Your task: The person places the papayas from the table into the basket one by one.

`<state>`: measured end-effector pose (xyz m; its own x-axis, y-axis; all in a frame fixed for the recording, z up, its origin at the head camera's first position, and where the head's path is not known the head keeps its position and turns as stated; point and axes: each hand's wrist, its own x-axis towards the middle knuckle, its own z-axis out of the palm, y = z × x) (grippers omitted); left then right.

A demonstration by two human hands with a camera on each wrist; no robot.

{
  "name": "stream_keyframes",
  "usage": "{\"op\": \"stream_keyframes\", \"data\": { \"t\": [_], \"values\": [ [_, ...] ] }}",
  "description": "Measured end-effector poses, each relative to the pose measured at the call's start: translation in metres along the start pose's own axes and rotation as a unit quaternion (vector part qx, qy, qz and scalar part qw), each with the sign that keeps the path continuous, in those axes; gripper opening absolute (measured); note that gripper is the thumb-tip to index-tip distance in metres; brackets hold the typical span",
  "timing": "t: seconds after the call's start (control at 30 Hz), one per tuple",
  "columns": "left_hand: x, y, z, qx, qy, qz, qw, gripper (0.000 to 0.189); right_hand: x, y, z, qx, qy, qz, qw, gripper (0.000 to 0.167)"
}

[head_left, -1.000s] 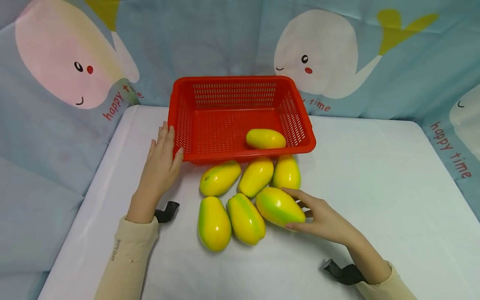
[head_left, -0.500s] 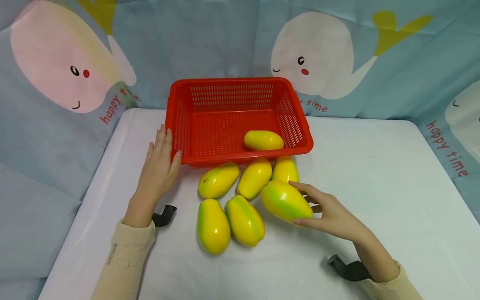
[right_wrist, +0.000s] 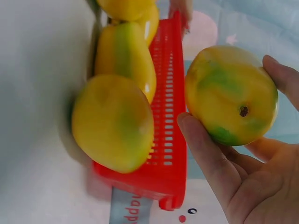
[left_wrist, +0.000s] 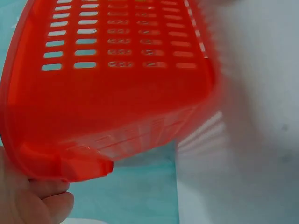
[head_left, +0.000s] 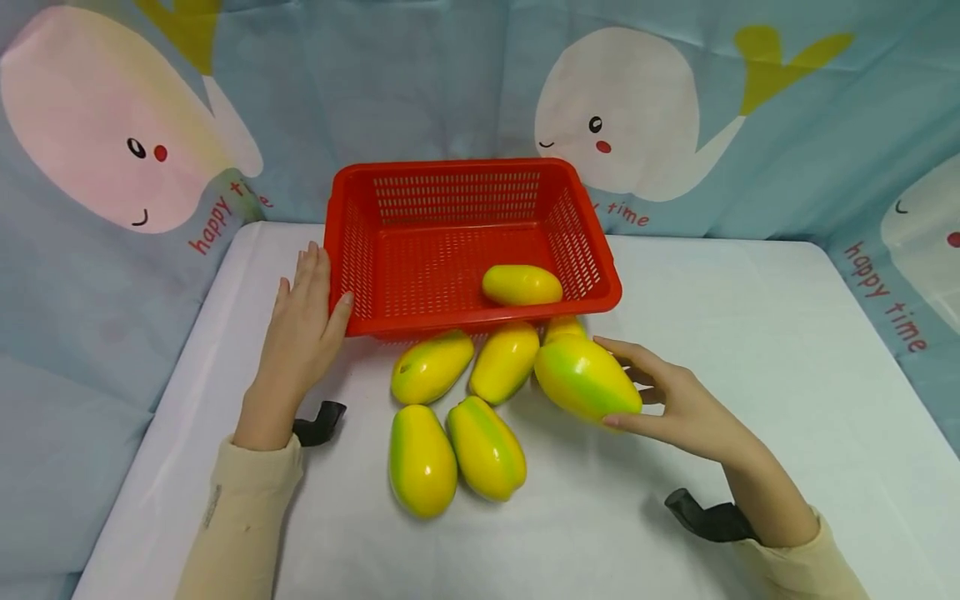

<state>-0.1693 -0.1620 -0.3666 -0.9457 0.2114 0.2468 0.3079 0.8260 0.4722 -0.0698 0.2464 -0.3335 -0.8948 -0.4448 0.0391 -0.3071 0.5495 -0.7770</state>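
Observation:
My right hand (head_left: 675, 408) grips a glossy yellow-green papaya (head_left: 587, 379) between thumb and fingers, raised above the table near the basket's front right. In the right wrist view the held papaya (right_wrist: 232, 95) shows its dark-dotted end. My left hand (head_left: 300, 325) lies with straight fingers along the left rim of a red slotted basket (head_left: 450, 321), thumb at the front corner. The left wrist view shows fingers (left_wrist: 58, 207) at the basket's rim. A single papaya (head_left: 522, 285) lies inside the basket, toward the front right.
Several papayas lie on the white table (head_left: 750, 350) before the basket, including one at the front left (head_left: 422, 461) and one beside it (head_left: 487, 448). The held papaya partly hides another (head_left: 564, 327). A blue whale-print cloth (head_left: 435, 83) hangs behind.
My right hand has lifted the papaya off the table and carried it up and slightly right, toward the basket. The left hand keeps its place at the basket's left side.

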Motion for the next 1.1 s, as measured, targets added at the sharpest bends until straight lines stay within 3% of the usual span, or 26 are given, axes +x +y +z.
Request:
{"op": "stream_keyframes", "data": {
  "t": [0.27, 1.1],
  "values": [
    [0.006, 0.003, 0.003, 0.003, -0.017, -0.008, 0.9998, 0.066, 0.012, 0.0, -0.012, 0.019, 0.018, -0.034, 0.9991, 0.074],
    [0.005, 0.0, 0.003, -0.005, -0.018, -0.009, 0.9998, 0.065, 0.049, -0.014, -0.023, 0.067, 0.044, -0.028, 0.9964, 0.07]
  ]
}}
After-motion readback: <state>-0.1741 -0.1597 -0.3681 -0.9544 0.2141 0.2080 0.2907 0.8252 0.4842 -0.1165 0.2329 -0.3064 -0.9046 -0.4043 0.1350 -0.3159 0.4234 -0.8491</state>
